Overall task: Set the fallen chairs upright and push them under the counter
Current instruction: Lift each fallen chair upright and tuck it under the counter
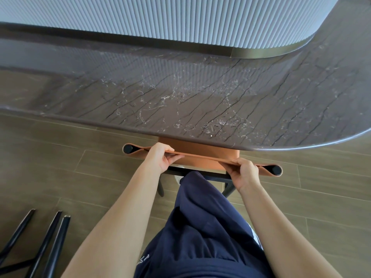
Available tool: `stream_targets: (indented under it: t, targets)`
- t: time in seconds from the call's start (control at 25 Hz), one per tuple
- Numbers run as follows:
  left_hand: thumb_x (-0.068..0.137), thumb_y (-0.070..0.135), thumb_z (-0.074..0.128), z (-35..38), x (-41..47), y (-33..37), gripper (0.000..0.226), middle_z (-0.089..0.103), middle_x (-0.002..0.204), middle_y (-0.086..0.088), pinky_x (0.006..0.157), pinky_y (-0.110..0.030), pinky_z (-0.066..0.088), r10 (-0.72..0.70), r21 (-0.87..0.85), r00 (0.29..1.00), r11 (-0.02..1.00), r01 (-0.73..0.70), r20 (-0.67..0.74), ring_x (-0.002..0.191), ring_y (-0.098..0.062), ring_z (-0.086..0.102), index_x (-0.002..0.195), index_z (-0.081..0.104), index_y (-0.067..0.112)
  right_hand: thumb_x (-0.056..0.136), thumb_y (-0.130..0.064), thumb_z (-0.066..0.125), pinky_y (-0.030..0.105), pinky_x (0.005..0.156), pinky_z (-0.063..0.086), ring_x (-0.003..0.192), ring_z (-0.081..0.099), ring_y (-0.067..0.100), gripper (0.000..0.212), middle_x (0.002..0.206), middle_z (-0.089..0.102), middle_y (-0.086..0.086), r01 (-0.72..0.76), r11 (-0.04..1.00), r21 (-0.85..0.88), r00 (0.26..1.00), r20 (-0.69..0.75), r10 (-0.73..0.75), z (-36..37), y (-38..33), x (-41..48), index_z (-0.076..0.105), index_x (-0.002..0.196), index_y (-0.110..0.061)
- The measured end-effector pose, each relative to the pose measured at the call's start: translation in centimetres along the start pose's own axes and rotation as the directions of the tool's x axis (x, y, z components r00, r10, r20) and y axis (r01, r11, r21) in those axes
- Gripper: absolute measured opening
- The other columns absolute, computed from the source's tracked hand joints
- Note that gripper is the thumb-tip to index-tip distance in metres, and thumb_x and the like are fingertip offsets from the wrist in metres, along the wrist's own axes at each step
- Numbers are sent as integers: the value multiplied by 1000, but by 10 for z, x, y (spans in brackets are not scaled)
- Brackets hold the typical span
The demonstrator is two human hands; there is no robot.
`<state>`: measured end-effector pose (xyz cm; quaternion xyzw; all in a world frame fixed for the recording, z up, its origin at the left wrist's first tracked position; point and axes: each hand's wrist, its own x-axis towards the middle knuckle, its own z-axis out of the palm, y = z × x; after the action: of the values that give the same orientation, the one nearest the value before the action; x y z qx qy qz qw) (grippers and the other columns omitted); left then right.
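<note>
In the head view, an upright chair (202,156) stood at the near edge of the counter (180,93). Its backrest was a thin band of smooth tan-orange leather, stretched between two round black posts. The left post cap (128,148) and the right post cap (276,170) showed as glossy dark discs. The orange seat (192,145) was already partly under the counter's rounded lip, and slim black metal legs (160,188) showed below it.

The left hand (160,157) gripped the top edge of the leather band near its left end, fingers curled over it and thumb on the near side. The right hand (244,173) clasped the band near its right end in the same way. Both bare forearms reached forward from the near edge, with a loose navy garment (200,227) between them.

The counter was polished dark brown stone with fine black cracks and pale white veining, and it curved away at the far right. Beyond it rose a pale grey fluted panel (160,15) of narrow vertical ribs, edged at its base by a dark metallic strip (261,52). The floor (60,141) was long matte planks in grey-brown wood grain. At the near left, the thin black legs of a second chair (46,243) slanted across the floor. The rest of that chair was out of frame.
</note>
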<state>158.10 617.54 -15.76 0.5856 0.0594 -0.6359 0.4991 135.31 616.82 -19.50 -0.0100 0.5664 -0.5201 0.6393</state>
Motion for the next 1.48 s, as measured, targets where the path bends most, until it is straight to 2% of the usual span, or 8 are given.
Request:
stream_targets:
  t: [0.12,0.56,0.68,0.92,1.04,1.2,1.36,1.48]
  targets:
    - [90,-15,36,0,-3,2,22,46,112,-20,86,-54,51,-36,7,999,999,36,3,122,-43,51,90,46,5,83,21,44,51,64,58,75,61,38,23,82,51,22,-2,1000,-25,1000,-21,1,3,-2,-3,44,95,1]
    - [89,-14,44,-4,-5,8,23,50,130,-25,80,-52,55,-118,-36,993,992,118,-3,110,-46,56,103,51,3,92,4,53,43,63,56,76,68,29,7,79,60,15,-157,953,-257,987,-23,157,-6,-10,-5,50,89,-2]
    - [89,-12,44,-4,-7,3,31,51,130,-26,83,-51,55,-84,-43,996,996,83,-11,104,-44,60,116,50,2,91,0,56,40,63,56,78,69,27,7,80,62,12,-179,937,-302,983,-14,183,-7,-13,-5,52,96,-3]
    - [93,1,54,-6,-19,-11,41,49,131,-25,82,-51,57,10,-127,1000,992,-11,-13,119,-40,54,133,44,5,92,-14,61,35,59,56,78,71,25,11,88,66,9,-204,879,-431,975,-6,224,-11,-19,-8,58,100,-7]
    - [95,6,53,-10,-35,-25,36,55,121,-25,81,-47,57,61,-145,998,987,-65,-33,105,-37,62,130,47,3,93,-28,62,36,66,56,82,70,26,21,95,69,11,-199,812,-549,970,4,241,-17,-23,-14,57,101,-9]
    - [99,9,44,-21,-64,-44,33,63,118,-20,74,-39,59,157,-136,988,979,-155,5,102,-34,67,131,45,1,98,-33,50,34,67,54,85,70,25,26,93,73,12,-120,726,-677,970,74,230,-21,-26,-29,58,99,-8]
    - [100,11,42,-33,-103,-67,38,58,129,-15,87,-38,55,287,-136,958,949,-284,3,111,-30,62,137,45,5,98,-26,51,30,74,56,90,71,16,18,90,75,0,98,626,-773,954,253,164,-28,-25,-58,66,100,-16]
    - [99,9,44,-44,-134,-86,35,62,124,-13,91,-39,53,371,-118,927,919,-376,-59,109,-27,65,133,51,9,97,-21,51,30,84,55,96,70,11,21,93,76,-4,285,578,-765,895,428,124,-35,-19,-83,71,99,-23]
